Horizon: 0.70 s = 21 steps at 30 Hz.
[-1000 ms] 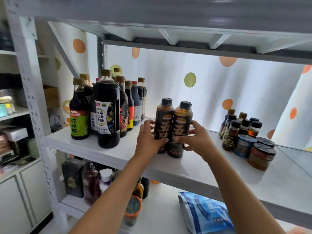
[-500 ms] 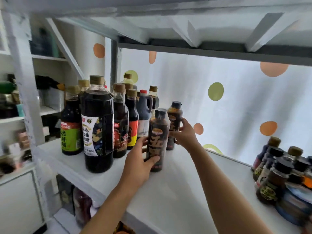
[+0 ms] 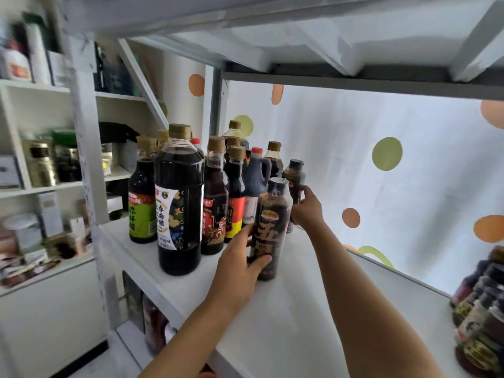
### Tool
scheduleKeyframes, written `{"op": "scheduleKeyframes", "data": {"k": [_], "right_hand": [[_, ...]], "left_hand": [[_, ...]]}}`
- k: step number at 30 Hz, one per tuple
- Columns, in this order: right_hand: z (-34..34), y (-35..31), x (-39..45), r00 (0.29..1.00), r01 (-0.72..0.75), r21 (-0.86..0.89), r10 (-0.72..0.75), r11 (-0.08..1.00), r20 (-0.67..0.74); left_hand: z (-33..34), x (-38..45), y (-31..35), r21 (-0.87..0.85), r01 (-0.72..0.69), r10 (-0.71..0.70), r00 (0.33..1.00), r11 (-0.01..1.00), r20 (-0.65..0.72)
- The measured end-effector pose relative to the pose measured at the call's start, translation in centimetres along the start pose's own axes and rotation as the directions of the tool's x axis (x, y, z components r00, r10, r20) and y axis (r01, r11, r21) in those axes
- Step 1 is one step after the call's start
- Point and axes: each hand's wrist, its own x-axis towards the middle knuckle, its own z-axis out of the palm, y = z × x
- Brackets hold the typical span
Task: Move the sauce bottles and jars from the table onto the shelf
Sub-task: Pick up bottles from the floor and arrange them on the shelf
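Two brown sauce bottles with dark caps stand upright on the white shelf [image 3: 294, 317]. My left hand [image 3: 240, 268] grips the nearer brown bottle [image 3: 270, 227] low on its body. My right hand [image 3: 306, 208] holds the farther brown bottle [image 3: 294, 174], which stands behind the nearer one and is partly hidden by it. Both bottles sit just right of a cluster of tall dark sauce bottles [image 3: 180, 197] with tan caps at the shelf's left end.
Several small jars and bottles [image 3: 480, 317] crowd the shelf's right end. A white upright post [image 3: 84, 148] frames the left side, with a cabinet of jars [image 3: 51, 162] beyond it. The shelf above [image 3: 354, 77] hangs low. More items stand on the lower shelf [image 3: 152, 331].
Both hands have pushed the two brown bottles left and back across the shelf, up against the tall bottle cluster. The camera has moved closer and to the left.
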Motion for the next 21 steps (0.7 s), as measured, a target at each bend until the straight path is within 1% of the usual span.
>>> {"op": "scheduleKeyframes", "data": {"k": [2, 6, 8, 9, 11, 12, 14, 15, 16, 17, 21], "right_hand": [[0.0, -0.1, -0.4, 0.999, -0.049, 0.002, 0.049, 0.999, 0.018], [-0.7, -0.1, -2.5, 0.98, -0.19, 0.078, 0.185, 0.979, 0.07], [-1.0, -0.9, -4.7, 0.982, -0.175, 0.032, 0.172, 0.984, 0.078], [-1.4, -1.6, -6.0, 0.982, -0.152, 0.012, 0.15, 0.988, 0.113], [-2.3, -3.1, -8.5, 0.967, -0.094, -0.053, 0.104, 0.994, 0.232], [-3.0, -3.8, -9.6, 0.944, -0.067, -0.09, 0.092, 0.994, 0.316], [-4.5, -5.1, -11.5, 0.865, -0.037, -0.16, 0.112, 0.986, 0.489], [-5.0, -5.7, -12.3, 0.831, -0.024, -0.189, 0.125, 0.982, 0.542], [-5.3, -6.1, -12.8, 0.819, -0.009, -0.215, 0.13, 0.977, 0.559], [-5.4, -6.5, -13.3, 0.828, 0.003, -0.233, 0.128, 0.973, 0.546], [-4.4, -7.5, -13.8, 0.923, 0.041, -0.262, 0.063, 0.964, 0.378]], "left_hand": [[-0.2, 0.2, 0.0, 0.016, -0.017, 0.017, 1.0, 1.0, -0.001], [-0.2, -0.1, -0.1, 0.042, -0.048, 0.049, 0.999, 0.998, -0.001], [-0.3, -0.1, -0.1, 0.036, -0.028, 0.028, 1.0, 0.999, -0.01], [-0.3, -0.1, -0.1, 0.02, -0.01, 0.01, 1.0, 1.0, -0.011], [-0.5, -0.1, -0.2, -0.022, 0.013, -0.013, 1.0, 1.0, 0.006], [-0.6, -0.1, -0.3, -0.04, 0.016, -0.016, 1.0, 0.999, 0.015], [-0.6, -0.1, -0.4, -0.058, 0.003, -0.002, 1.0, 0.998, 0.019], [-0.6, -0.1, -0.4, -0.064, -0.009, 0.011, 1.0, 0.998, 0.02], [-0.6, 0.0, -0.4, -0.068, -0.021, 0.023, 0.999, 0.997, 0.022], [-0.6, 0.1, -0.5, -0.071, -0.032, 0.034, 0.999, 0.997, 0.027], [-0.7, 0.4, -0.7, -0.069, -0.052, 0.056, 0.997, 0.996, 0.048]]}}
